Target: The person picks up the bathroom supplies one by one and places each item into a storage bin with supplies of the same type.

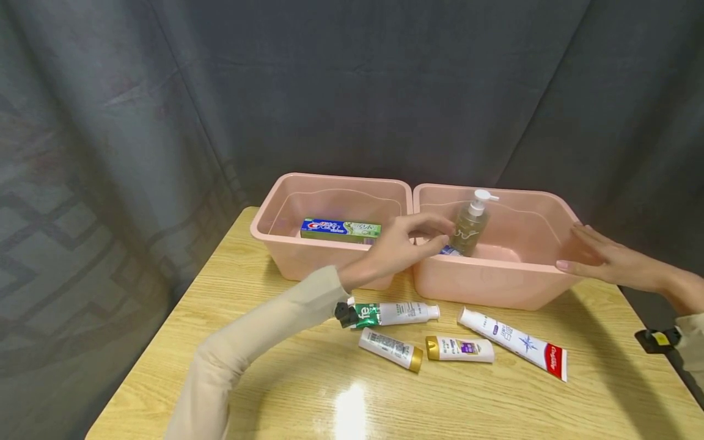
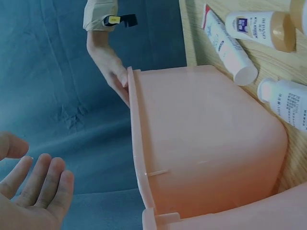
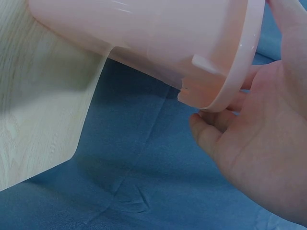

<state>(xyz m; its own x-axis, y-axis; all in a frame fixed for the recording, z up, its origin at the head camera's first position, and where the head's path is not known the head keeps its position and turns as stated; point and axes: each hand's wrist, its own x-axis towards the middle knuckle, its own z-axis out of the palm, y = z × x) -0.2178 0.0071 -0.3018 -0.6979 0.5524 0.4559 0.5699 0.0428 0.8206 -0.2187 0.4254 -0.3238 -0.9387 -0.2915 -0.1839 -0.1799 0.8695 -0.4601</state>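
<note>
My left hand (image 1: 412,241) is raised over the near left corner of the right-hand pink bin (image 1: 495,284), fingers loosely bent and nothing in them. The left wrist view also shows this hand (image 2: 36,191) empty. Inside that bin stands a clear pump bottle (image 1: 469,229) with a white pump top; beside it a blue-and-white item (image 1: 450,251) is mostly hidden. My right hand (image 1: 621,263) rests against the bin's right end, thumb at the front corner and fingers extended along the rim. The right wrist view has this hand (image 3: 268,139) touching the rim (image 3: 235,72).
A second pink bin (image 1: 330,260) adjoins on the left, holding a toothpaste box (image 1: 341,228). On the wooden table (image 1: 297,391) lie a green-and-white tube (image 1: 404,313), a white gold-capped tube (image 1: 387,347), a small gold-capped bottle (image 1: 464,349) and a Colgate toothpaste tube (image 1: 514,339).
</note>
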